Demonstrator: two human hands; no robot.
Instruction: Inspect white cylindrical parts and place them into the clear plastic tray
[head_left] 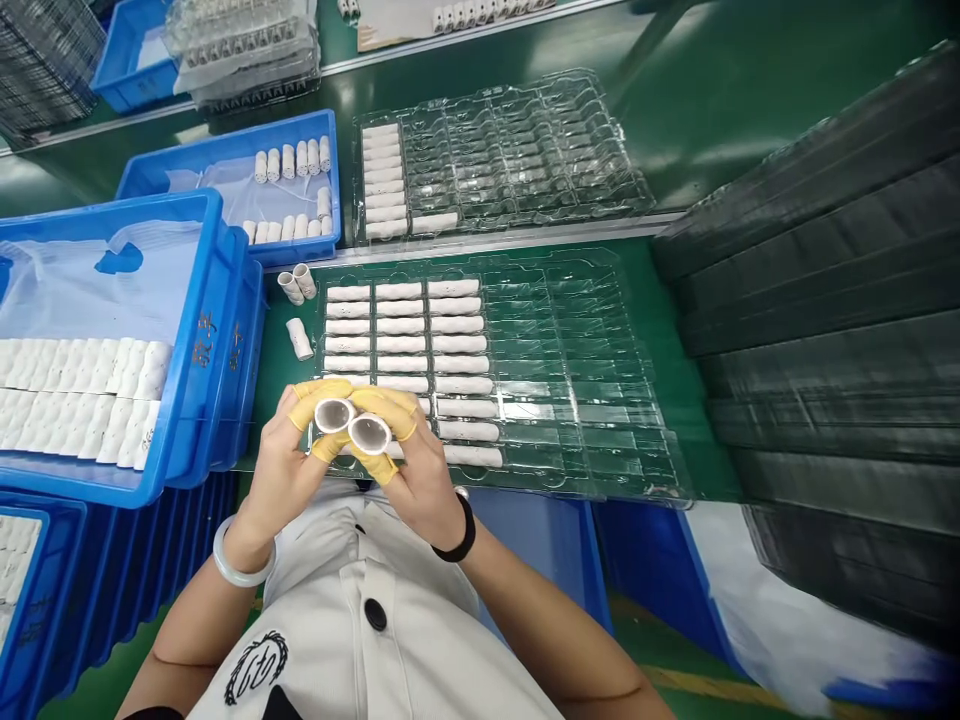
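Left hand (pixel 279 472) pinching one white tube (pixel 334 415), right hand (pixel 420 475) another white tube (pixel 369 433) beside it, fingers (pixel 322 388) closed. Clear plastic tray (pixel 570 330) underneath.

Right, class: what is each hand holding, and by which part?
The left hand holds one white tube, the right hand another white tube, each by its outer wall between yellow-cotted fingertips.
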